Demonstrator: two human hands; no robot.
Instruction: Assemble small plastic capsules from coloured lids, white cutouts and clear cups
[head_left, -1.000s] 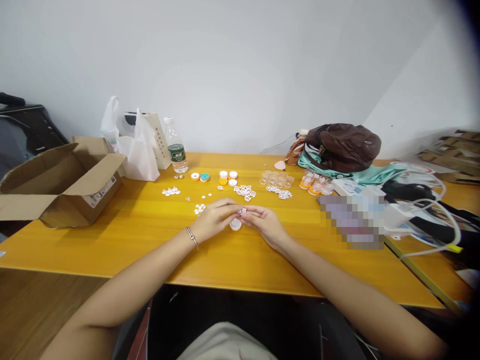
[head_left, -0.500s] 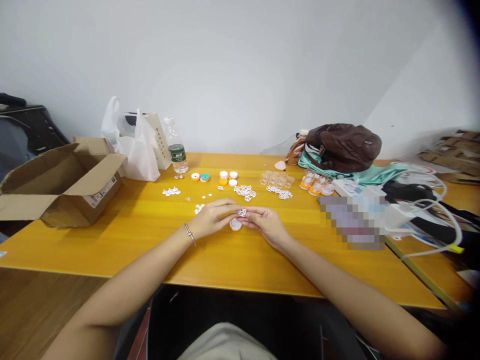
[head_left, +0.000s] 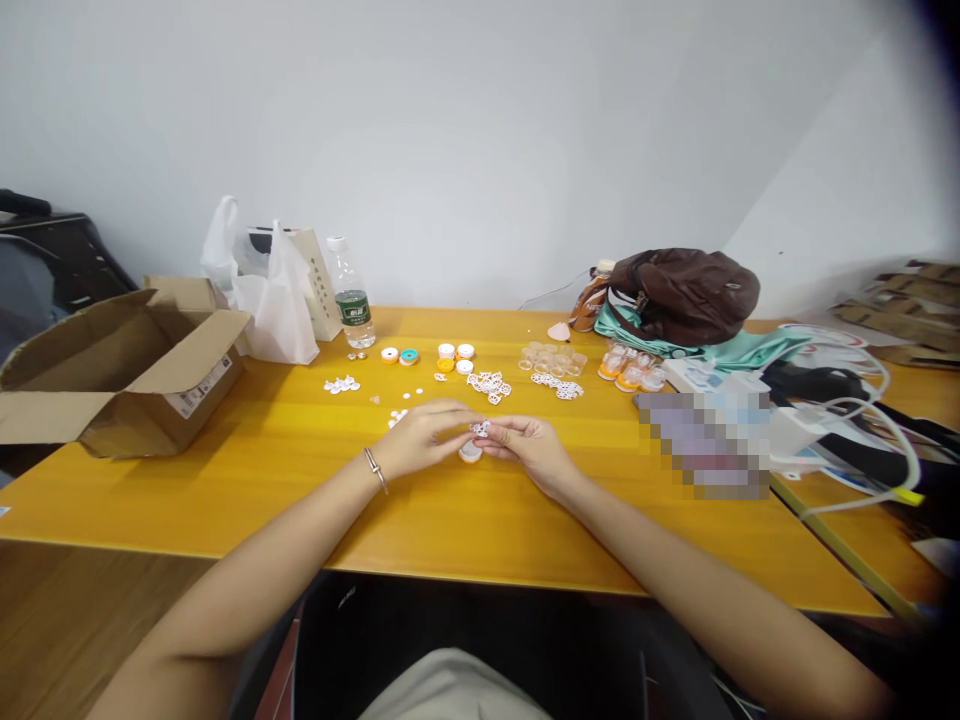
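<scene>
Between the fingertips of my left hand (head_left: 431, 438) and my right hand (head_left: 529, 447) is a small white openwork plastic piece (head_left: 480, 429). Both hands are closed on it in a pinch, just above the table. Below the fingers a round white cup-like part (head_left: 470, 453) sits on the table, partly hidden by them. Beyond my hands lies a pile of similar white openwork pieces (head_left: 489, 385), with a second pile (head_left: 557, 387) to its right. Small white parts (head_left: 397, 417) lie by my left hand, partly covered by it.
Round white, orange and teal parts (head_left: 409, 356) stand farther back, near clear rings (head_left: 553, 358) and orange-based clear pieces (head_left: 632, 368). A water bottle (head_left: 352, 295), plastic bag (head_left: 277, 310) and open cardboard box (head_left: 150, 380) are left. At right lie a brown bag (head_left: 686, 295) and cables (head_left: 911, 450).
The white openwork piece has tilted and shifted slightly between my fingertips. Both hands keep nearly the same place, and the other things on the table have stayed put.
</scene>
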